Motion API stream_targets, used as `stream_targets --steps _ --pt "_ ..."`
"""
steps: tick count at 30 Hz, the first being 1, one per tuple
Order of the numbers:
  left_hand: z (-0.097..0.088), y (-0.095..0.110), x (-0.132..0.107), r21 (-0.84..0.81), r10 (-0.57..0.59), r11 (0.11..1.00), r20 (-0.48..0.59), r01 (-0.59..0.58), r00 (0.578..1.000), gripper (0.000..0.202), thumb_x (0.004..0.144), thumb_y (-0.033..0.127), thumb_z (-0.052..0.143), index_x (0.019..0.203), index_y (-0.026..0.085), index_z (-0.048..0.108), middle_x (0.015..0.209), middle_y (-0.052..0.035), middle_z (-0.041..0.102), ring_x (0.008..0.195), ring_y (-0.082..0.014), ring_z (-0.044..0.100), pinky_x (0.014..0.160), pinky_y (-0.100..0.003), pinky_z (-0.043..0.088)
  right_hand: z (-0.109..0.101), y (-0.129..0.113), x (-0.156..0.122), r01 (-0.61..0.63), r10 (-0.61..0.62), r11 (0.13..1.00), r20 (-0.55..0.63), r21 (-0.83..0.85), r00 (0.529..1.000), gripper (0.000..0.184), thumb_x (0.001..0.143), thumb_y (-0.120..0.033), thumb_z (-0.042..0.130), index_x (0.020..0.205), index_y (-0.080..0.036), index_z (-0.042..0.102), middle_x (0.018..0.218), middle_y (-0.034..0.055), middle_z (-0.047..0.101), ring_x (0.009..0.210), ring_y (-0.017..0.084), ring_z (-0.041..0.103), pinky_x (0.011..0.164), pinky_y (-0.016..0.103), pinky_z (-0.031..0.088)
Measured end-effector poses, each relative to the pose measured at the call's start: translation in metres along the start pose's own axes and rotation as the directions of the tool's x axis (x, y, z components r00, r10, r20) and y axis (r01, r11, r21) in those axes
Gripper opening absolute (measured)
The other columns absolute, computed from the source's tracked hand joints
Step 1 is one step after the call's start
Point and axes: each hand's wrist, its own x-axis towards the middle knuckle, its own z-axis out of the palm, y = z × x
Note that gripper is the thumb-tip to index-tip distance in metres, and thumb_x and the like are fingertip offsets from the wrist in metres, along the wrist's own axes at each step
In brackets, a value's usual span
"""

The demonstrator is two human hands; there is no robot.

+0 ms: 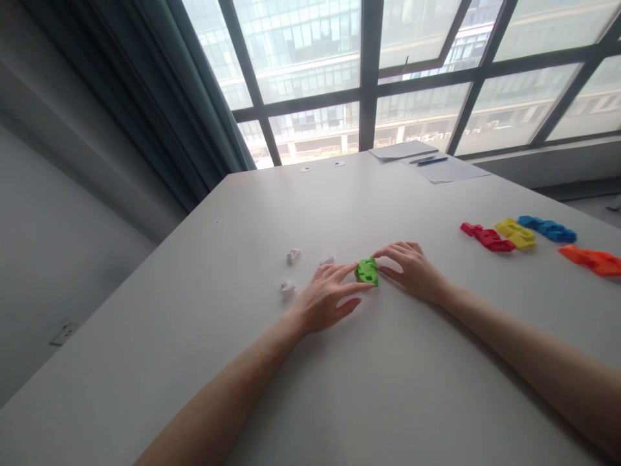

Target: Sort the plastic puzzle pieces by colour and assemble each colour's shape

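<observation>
A small green plastic piece [367,272] with cut-out slots lies on the white table between my hands. My left hand [325,299] comes in from its left with fingers stretched and spread, the fingertips at the piece's left and near edges; its thumb is free. On the other side, my right hand [410,266] has its index fingertip and thumb at the green piece's right edge, seemingly holding it. Close to the left hand are small white pieces: one [288,288] beside it, another [293,256] farther back, and a third [327,259] partly hidden behind the fingers.
On the right lie red [493,239], yellow [517,233], blue [548,228] and orange [592,260] plastic pieces. Paper sheets [453,171] and a dark blue pen [433,161] rest at the table's far edge, before the window. A dark curtain [160,84] hangs at left.
</observation>
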Motion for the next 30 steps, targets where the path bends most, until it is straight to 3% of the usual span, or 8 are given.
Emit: stream_targets --steps 30 --pt "0.001 0.0003 -0.0002 0.017 -0.013 1.0 -0.021 0.013 1.0 0.029 0.092 0.028 0.054 0.118 0.034 0.064 0.144 -0.0075 0.047 0.126 -0.024 0.05 0.109 -0.049 0.031 0.0021 0.0024 -0.0007 -0.026 0.026 1.0 -0.003 0.01 1.0 0.017 0.091 -0.028 0.054 0.108 -0.025 0.057 0.109 0.004 0.07 0.101 0.022 0.062 0.094 0.041 0.036"
